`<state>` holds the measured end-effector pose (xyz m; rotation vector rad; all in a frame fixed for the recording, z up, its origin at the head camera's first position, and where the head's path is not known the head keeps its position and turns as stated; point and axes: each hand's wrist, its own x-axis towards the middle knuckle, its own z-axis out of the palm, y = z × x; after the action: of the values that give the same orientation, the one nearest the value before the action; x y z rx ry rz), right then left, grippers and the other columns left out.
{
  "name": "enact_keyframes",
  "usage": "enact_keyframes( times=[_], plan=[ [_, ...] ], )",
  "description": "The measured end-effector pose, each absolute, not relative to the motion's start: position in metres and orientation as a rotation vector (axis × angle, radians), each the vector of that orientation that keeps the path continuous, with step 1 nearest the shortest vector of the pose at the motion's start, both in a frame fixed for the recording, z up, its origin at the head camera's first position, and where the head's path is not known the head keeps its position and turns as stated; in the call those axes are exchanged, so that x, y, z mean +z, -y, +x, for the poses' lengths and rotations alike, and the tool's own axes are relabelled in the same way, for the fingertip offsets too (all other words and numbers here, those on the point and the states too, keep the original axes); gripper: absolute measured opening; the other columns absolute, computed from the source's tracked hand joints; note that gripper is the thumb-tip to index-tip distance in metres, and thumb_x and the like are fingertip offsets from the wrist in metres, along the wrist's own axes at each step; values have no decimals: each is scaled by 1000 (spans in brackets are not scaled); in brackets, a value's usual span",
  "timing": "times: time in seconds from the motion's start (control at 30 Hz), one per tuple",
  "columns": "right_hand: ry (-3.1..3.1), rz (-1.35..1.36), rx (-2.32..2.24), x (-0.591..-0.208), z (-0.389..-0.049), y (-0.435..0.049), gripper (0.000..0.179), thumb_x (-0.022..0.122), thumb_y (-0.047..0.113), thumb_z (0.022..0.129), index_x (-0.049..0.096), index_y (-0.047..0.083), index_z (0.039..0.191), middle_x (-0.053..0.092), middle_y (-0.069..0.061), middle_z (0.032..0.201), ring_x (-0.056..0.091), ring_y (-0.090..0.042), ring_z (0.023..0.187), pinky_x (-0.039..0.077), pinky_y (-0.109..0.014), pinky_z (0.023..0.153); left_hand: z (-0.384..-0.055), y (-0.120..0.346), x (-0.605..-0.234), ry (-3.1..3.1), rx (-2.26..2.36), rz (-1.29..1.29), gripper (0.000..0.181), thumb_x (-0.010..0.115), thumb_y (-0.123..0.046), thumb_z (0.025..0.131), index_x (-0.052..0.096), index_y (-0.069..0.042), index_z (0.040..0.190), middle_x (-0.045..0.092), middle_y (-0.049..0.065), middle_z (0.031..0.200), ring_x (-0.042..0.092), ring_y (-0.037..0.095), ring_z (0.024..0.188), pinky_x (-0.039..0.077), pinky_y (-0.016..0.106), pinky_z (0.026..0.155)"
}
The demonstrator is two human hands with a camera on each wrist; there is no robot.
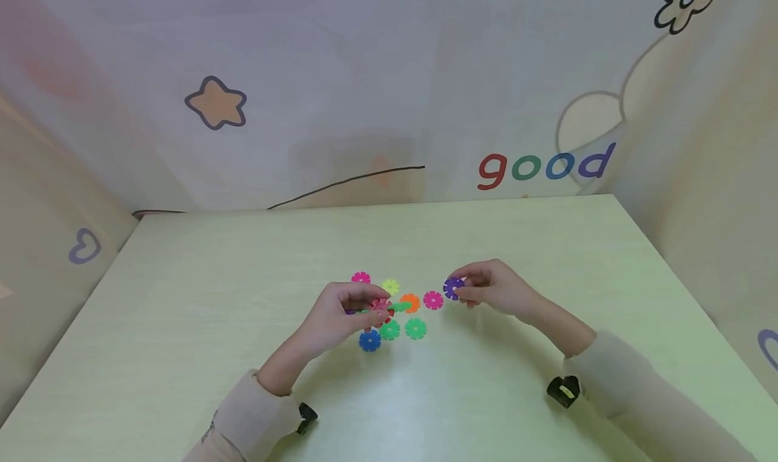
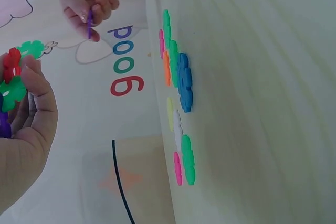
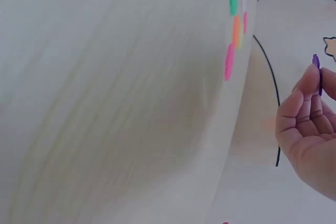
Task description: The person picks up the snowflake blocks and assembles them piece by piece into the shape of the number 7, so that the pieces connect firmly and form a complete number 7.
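Note:
My left hand (image 1: pixel 338 315) grips a small cluster of joined, notched snowflake discs above the table. In the left wrist view a red disc (image 2: pixel 11 65), a green disc (image 2: pixel 13 93) and a second green disc (image 2: pixel 32 49) make up the cluster, with a purple piece (image 2: pixel 4 127) low in the palm. To the right, my right hand (image 1: pixel 500 290) pinches a single purple snowflake disc (image 1: pixel 452 288) between thumb and fingertips. That disc appears edge-on in the right wrist view, and it is apart from the left hand's cluster.
Loose snowflake discs lie on the pale table (image 1: pixel 213 279) under and between the hands: a blue disc (image 1: pixel 369 341), an orange disc (image 1: pixel 413 302), a yellow disc (image 1: pixel 391 286), a pink disc (image 1: pixel 433 300) and a green disc (image 1: pixel 416 328), among several. A printed curtain (image 1: pixel 340 63) hangs behind.

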<state>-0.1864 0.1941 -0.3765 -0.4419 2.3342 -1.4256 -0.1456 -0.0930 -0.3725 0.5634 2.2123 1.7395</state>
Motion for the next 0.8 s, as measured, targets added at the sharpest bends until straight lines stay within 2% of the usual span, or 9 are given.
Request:
enact_keyframes(
  times=[0.17, 0.4, 0.6, 0.8],
  plan=[
    [-2290, -478, -1504, -369, -178, -188, 32, 59, 6, 87, 56, -6, 116, 62, -19, 88, 60, -38, 79, 53, -27, 70, -146, 93, -373, -2177, 1774, 601, 29, 66, -7, 83, 64, 1, 110, 67, 12, 93, 64, 26, 79, 54, 29, 67],
    [-2254, -515, -1549, -363, -168, -179, 34, 60, 6, 87, 55, -8, 118, 61, -23, 86, 59, -42, 80, 53, -28, 70, -146, 92, -373, -2156, 1804, 656, 24, 65, -4, 83, 65, 5, 105, 67, 14, 90, 64, 27, 73, 53, 26, 65],
    [-2247, -528, -1554, -362, -164, -172, 33, 61, 8, 87, 56, -6, 117, 61, -23, 87, 59, -42, 79, 53, -28, 70, -146, 90, -373, -2144, 1826, 675, 22, 65, -3, 82, 66, 6, 103, 67, 14, 89, 63, 28, 72, 53, 26, 64],
    [-2212, -539, -1593, -362, -161, -166, 31, 59, 4, 87, 56, -7, 116, 64, -14, 86, 59, -44, 80, 54, -29, 70, -147, 88, -374, -2154, 1826, 684, 21, 65, -2, 82, 66, 6, 102, 67, 15, 90, 64, 21, 72, 54, 28, 65]
  ],
)
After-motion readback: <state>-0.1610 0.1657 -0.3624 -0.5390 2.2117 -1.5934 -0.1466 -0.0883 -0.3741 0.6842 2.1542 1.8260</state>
